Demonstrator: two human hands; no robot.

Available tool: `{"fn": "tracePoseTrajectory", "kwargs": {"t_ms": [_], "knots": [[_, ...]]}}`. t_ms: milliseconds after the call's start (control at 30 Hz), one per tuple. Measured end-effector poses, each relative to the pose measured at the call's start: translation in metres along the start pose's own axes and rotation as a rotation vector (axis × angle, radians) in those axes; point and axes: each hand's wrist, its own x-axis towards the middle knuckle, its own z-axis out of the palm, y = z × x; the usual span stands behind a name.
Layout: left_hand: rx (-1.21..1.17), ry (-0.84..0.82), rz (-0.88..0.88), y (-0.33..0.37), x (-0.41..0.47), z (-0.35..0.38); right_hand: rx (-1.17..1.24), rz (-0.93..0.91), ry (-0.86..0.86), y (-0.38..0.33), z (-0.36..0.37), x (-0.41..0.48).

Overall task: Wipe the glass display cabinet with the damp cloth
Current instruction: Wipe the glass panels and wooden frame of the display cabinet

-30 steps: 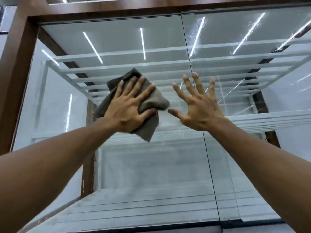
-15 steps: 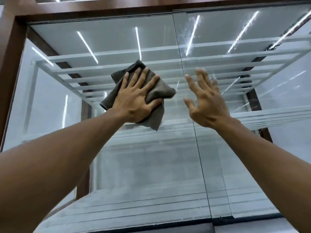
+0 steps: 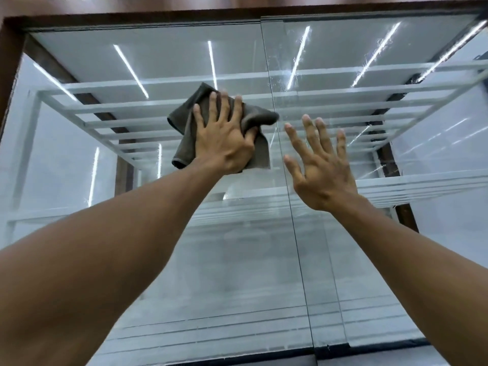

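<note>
Nearest the camera, two bare forearms reach up and forward from the lower corners. The left hand (image 3: 224, 138) lies flat with its fingers straight and slightly fanned, pressing the dark grey-brown cloth (image 3: 184, 122) against the left front pane (image 3: 211, 260) of the glass display cabinet. Its fingers now point almost straight up, where half a second ago they leaned to the right. The cloth is bunched under the palm, one corner sticking up past the fingertips and a flap hanging below the thumb. It has slid to the right since the earlier frame, so its right tip now touches the vertical seam (image 3: 298, 247) between the two panes, where before it stopped short of it. The right hand (image 3: 322, 170) is raised just beside the cloth, right of the seam, over the right pane (image 3: 369, 286). Its fingers are spread and straight again after being drawn closer together a moment ago, and it holds nothing. Whether its palm actually touches the glass cannot be told. Higher on that right pane, streaky smears (image 3: 291, 72) catch the light. Behind the glass run horizontal glass shelves (image 3: 158, 84), and bright light strips (image 3: 131, 71) shine at the top of the interior. A dark wooden frame (image 3: 10, 48) borders the cabinet at the top and left, its top rail sitting lower in view than before.
</note>
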Motion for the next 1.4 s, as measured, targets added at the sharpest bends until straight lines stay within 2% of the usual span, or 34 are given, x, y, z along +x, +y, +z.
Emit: {"fn": "tracePoseTrajectory", "kwargs": {"t_ms": [133, 200, 267, 367, 433, 500, 600, 767, 967, 1400], "knots": [[0.054, -0.049, 0.268, -0.009, -0.033, 0.004, -0.006, 0.001, 0.004, 0.000, 0.000, -0.001], [0.038, -0.047, 0.329, -0.022, -0.049, 0.003, -0.005, 0.000, 0.002, 0.000, -0.001, -0.001], [0.005, 0.002, 0.239, -0.034, -0.049, 0.003, -0.010, 0.002, -0.001, 0.000, -0.001, -0.001], [-0.042, 0.046, 0.010, -0.032, -0.021, 0.000, -0.022, 0.004, -0.004, 0.001, 0.000, -0.001], [-0.086, 0.043, -0.059, -0.018, 0.001, -0.005, -0.019, 0.005, -0.004, 0.000, 0.000, -0.001], [-0.091, 0.025, -0.027, -0.005, 0.012, -0.007, -0.015, 0.006, -0.006, 0.000, 0.000, -0.001], [-0.013, 0.007, 0.123, 0.001, 0.004, -0.001, -0.012, 0.008, -0.001, 0.000, 0.000, -0.001], [0.016, -0.009, 0.171, 0.001, -0.015, 0.005, 0.002, 0.010, 0.002, -0.001, 0.002, -0.002], [0.076, -0.032, 0.342, -0.001, -0.046, 0.013, 0.016, 0.010, -0.027, -0.002, -0.005, -0.002], [0.066, -0.029, 0.373, 0.007, -0.092, 0.025, 0.054, -0.007, -0.011, -0.007, 0.002, -0.046]]}}
